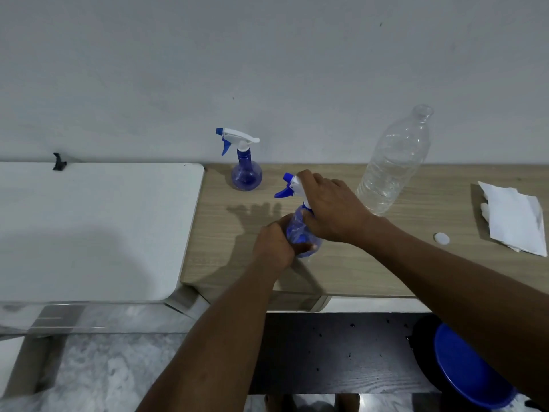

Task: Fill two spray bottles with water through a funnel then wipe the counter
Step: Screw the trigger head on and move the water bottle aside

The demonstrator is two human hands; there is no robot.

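Here, on the wooden counter (386,272), I see both hands closed on one blue spray bottle (298,230) near the front edge. My view has the left hand (274,248) wrapped around the round lower body, hiding much of it, while the right hand (332,209) is clamped over the white trigger head, so the neck and collar are mostly covered and I cannot tell whether the head is fully seated. Only the blue nozzle and trigger poke out to the left of the fingers.

A second spray bottle (245,165), head on, stands upright farther back against the wall. To the right stands a tall clear water bottle (392,162), uncapped; how much water it holds is hard to make out. A small white cap (441,238) lies on the counter near the right forearm, and a crumpled white paper towel (515,221) sits at the far right. A blue round object (466,370) shows below the counter, partly hidden by the right arm and cut off at the frame's edge.
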